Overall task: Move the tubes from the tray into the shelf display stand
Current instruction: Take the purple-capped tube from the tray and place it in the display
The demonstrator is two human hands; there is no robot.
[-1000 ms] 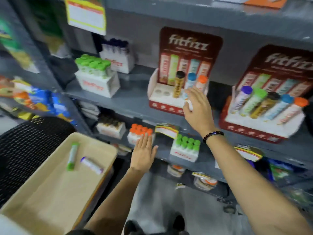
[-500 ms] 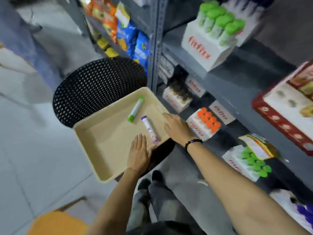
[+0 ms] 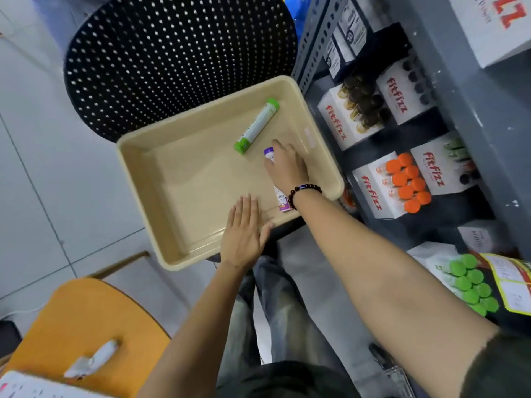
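Note:
A beige tray point(image 3: 149, 179) rests on a black perforated chair. Two tubes lie in it: one with green caps point(image 3: 256, 125) toward the far side, and one with purple ends point(image 3: 281, 200) near the right wall. My right hand point(image 3: 287, 168) lies over the purple tube, covering its middle, fingers curling around it; only its two ends show. My left hand point(image 3: 244, 234) rests flat, fingers together, on the tray's near rim. The shelf display stand is out of view.
Grey metal shelves point(image 3: 448, 90) stand to the right, holding Fitfizz boxes with orange-capped tubes point(image 3: 406, 182), green-capped tubes point(image 3: 471, 285) and dark-capped tubes point(image 3: 362, 104). The black chair point(image 3: 172, 53) supports the tray. An orange stool point(image 3: 86, 326) stands at lower left.
The view swung from the shelf stand down to the tray. My right hand left the stand, came down into the tray and settled over the purple tube. My left hand stays at the tray's near rim.

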